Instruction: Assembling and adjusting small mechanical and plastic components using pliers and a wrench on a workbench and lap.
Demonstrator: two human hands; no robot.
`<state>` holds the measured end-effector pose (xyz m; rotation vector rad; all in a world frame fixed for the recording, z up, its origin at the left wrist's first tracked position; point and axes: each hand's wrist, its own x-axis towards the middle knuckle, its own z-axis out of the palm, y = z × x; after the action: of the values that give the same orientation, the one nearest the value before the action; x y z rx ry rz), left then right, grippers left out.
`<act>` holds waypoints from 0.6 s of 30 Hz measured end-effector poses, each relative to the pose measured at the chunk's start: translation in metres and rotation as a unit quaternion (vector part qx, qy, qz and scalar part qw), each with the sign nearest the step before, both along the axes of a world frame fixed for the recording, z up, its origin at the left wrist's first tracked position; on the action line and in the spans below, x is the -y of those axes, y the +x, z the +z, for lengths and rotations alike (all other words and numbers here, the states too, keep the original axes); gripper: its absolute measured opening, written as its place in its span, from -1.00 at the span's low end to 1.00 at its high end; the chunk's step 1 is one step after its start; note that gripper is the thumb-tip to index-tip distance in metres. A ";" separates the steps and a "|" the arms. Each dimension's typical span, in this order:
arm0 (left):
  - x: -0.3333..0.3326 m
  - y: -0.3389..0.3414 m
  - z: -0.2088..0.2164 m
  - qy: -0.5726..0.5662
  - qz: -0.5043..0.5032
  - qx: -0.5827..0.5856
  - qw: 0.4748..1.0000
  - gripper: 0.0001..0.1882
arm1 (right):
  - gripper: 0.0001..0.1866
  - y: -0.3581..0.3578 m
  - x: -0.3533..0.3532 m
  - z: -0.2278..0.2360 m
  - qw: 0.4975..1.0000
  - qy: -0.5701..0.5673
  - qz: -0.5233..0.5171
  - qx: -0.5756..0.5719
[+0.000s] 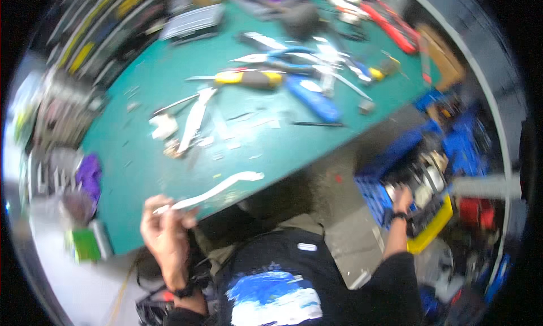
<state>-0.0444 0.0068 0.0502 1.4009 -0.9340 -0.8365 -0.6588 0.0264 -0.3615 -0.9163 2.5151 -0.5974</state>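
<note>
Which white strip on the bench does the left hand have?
The long bent strip at the near edge of the green table: one end is in the left hand. The other bright strip lies farther back, untouched.

Bright light covers the green table [294,150], leaving a pale sheen near its middle, while the space beneath is dark. Blur smears the screwdriver [249,79] and left hand [167,231]. Straight edges curve toward black corners.

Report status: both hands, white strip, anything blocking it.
Left hand pinching white strip near one end. Right hand at blue crate, grip too blurred to tell. Strip extends over green table, unobstructed; screwdriver farther back.
</note>
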 end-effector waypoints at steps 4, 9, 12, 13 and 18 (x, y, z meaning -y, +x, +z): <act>0.004 0.004 -0.006 -0.006 -0.167 -0.099 0.981 -0.74 | -0.58 0.029 0.027 0.080 0.881 -0.358 -0.137 0.277; 0.009 0.000 -0.010 -0.019 -0.220 -0.135 0.966 -0.65 | -0.67 0.163 0.075 0.286 0.840 -0.479 0.075 0.245; 0.006 0.000 -0.006 -0.021 -0.258 -0.141 0.956 -0.66 | -0.74 0.237 0.074 0.348 0.797 -0.503 0.279 0.184; 0.005 0.000 -0.006 -0.020 -0.260 -0.149 0.954 -0.68 | -0.74 0.269 0.074 0.367 0.778 -0.493 0.341 0.185; -0.006 0.015 -0.002 -0.030 -0.248 -0.168 0.954 -0.70 | -0.55 0.390 0.085 0.418 0.671 -0.421 0.607 0.069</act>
<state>-0.0295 0.0126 0.0485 0.9348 -1.0464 -1.3616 -0.2684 -0.0590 0.0560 -2.3480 0.8476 -1.1942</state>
